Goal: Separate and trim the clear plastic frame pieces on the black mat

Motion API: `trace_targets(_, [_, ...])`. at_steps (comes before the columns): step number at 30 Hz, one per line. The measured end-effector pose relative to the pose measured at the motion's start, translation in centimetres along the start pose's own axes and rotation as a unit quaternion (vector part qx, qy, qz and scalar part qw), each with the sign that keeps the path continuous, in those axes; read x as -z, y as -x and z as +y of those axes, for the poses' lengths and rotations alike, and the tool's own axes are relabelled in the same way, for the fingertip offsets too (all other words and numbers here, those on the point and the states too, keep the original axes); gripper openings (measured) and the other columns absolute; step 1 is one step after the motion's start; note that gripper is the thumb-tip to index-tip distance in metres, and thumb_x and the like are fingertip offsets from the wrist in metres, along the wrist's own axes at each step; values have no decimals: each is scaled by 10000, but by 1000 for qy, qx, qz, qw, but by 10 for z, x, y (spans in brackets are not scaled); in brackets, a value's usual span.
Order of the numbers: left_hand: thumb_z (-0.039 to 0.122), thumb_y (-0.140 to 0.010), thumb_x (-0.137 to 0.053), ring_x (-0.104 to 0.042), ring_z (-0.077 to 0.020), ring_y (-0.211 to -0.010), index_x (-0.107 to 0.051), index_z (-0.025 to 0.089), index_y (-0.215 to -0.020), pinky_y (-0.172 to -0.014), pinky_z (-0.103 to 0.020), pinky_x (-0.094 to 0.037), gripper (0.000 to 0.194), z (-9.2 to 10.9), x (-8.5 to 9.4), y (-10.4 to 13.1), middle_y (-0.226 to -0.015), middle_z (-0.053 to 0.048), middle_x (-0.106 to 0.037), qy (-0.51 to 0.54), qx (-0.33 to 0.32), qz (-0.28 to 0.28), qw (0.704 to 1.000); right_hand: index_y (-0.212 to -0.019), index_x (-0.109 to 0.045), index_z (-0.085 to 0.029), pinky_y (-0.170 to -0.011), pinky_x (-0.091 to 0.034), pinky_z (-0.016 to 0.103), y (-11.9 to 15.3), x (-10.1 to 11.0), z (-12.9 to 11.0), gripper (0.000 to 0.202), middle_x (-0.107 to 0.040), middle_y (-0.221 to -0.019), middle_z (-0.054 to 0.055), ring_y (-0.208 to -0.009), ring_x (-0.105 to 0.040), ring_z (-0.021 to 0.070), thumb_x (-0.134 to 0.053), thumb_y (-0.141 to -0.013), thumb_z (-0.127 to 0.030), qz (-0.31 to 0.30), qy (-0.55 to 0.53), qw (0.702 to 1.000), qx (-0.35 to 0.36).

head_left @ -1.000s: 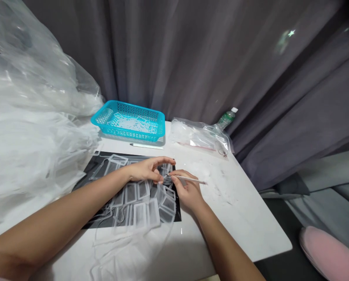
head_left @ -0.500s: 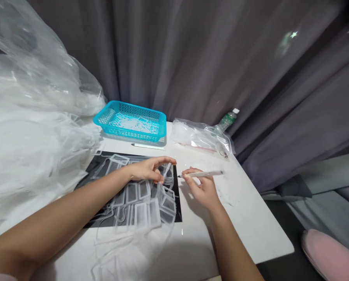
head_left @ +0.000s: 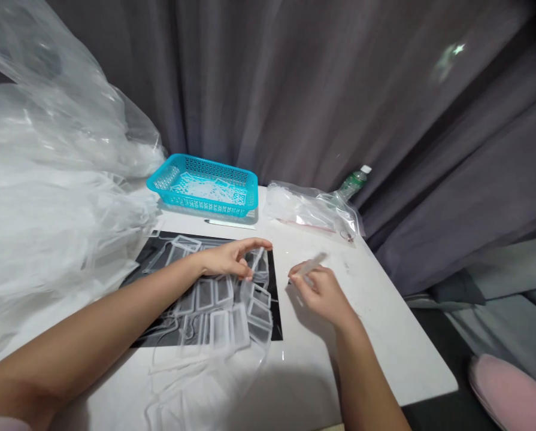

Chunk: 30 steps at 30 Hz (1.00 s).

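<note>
My left hand lies over the translucent pieces with white rectangular frames, thumb and index finger apart, touching them near the right edge of the black mat. A narrow whitish strip shows between those two fingertips. The pieces overlap, and thin loose cords trail off the mat's front edge. To the right, over the white table, my right hand is closed on a slim white pen-like tool. Its small dark tip points down and left, apart from the pieces; motion blurs its upper end.
A blue perforated basket holding whitish bits stands at the back. Before it lies another slim white tool. A clear plastic bag and a green bottle are farther right. Bulky white bagged material fills the left side.
My right hand has drawn back slightly to the right and down, away from the mat, and the pen-like tool has turned steeper. My left hand keeps its place on the pieces.
</note>
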<state>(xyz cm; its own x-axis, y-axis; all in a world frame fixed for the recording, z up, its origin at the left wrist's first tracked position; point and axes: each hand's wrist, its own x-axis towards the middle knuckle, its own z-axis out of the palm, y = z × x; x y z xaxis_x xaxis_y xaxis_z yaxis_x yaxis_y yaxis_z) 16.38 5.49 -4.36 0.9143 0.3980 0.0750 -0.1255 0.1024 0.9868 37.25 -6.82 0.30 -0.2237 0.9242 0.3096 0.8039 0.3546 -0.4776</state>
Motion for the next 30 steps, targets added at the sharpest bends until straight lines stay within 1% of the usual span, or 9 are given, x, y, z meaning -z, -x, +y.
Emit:
trace_targets(3, [114, -678, -728, -593, 6, -563, -449, 269, -1288, -517, -149, -474, 689, -1, -1, -1, -1522, -136, -185, 1, 5, -12, 1000, -831, -671, -201, -770, -480, 334, 2, 10, 1, 169, -699, -858, 49, -841, -636, 203, -509, -878, -216, 52, -67, 996, -11])
trace_targets(6, [109, -684, -719, -614, -16, -589, -426, 274, -1309, -512, -152, -472, 710, -1, -2, -2, -1508, -139, -219, -9, 19, -20, 1000, -883, -693, -235, -807, -490, 343, -2, -7, -5, 144, -717, -879, 35, -867, -644, 203, -549, -877, -244, 115, -108, 987, 2])
trace_targets(10, [89, -686, -702, -624, -32, -597, -407, 261, -1329, -491, -139, -451, 728, 0, -4, -2, -1456, -149, -315, -25, 37, -20, 999, -902, -693, -253, -813, -488, 347, -9, -42, -13, 152, -728, -896, 18, -854, -646, 191, -545, -884, -224, 94, -125, 987, 33])
trace_targets(12, [78, -679, -700, -623, -30, -595, -416, 269, -1326, -500, -144, -456, 732, 0, -4, -2, -1470, -147, -292, -24, 32, -20, 999, -883, -683, -237, -805, -471, 357, -10, -45, -13, 167, -723, -881, 20, -848, -633, 194, -523, -883, -188, 60, -86, 994, 38])
trace_targets(17, [94, -673, -713, -606, -16, -592, -403, 312, -1352, -525, -162, -470, 778, -3, 0, -1, -1535, -148, -146, 12, 9, -37, 999, -748, -642, -190, -789, -436, 384, -1, -5, -5, 178, -695, -777, 38, -787, -626, 216, -502, -852, -157, -28, 39, 999, -10])
trace_targets(19, [111, -666, -732, -595, -8, -583, -397, 319, -1361, -538, -166, -472, 799, -4, 1, 0, -1540, -149, -134, 22, 2, -25, 999, -720, -640, -189, -738, -446, 362, 3, 11, -1, 194, -691, -753, 41, -743, -630, 211, -502, -857, -183, -37, 47, 998, -31])
trace_targets(22, [126, -666, -746, -604, -14, -584, -399, 330, -1365, -547, -173, -470, 807, -5, 3, 0, -1542, -147, -128, 21, 5, -27, 999, -790, -668, -204, -723, -471, 338, 5, 14, -1, 189, -709, -838, 47, -815, -644, 216, -504, -881, -232, 13, -11, 1000, -24])
trace_targets(26, [115, -669, -748, -618, -20, -595, -403, 364, -1364, -534, -164, -458, 815, -4, 2, -1, -1549, -143, -104, 18, 4, -42, 999, -867, -682, -229, -805, -471, 364, 0, -4, -7, 149, -712, -858, 33, -839, -641, 204, -533, -881, -230, 84, -49, 995, 26])
trace_targets(30, [146, -708, -743, -634, -39, -633, -355, 414, -1392, -589, -198, -486, 831, -3, -1, 0, -1552, -141, -102, 19, -6, -19, 1000, -889, -697, -229, -749, -493, 334, -4, -11, -5, 142, -677, -844, 50, -807, -627, 193, -558, -865, -243, 188, -52, 981, 2])
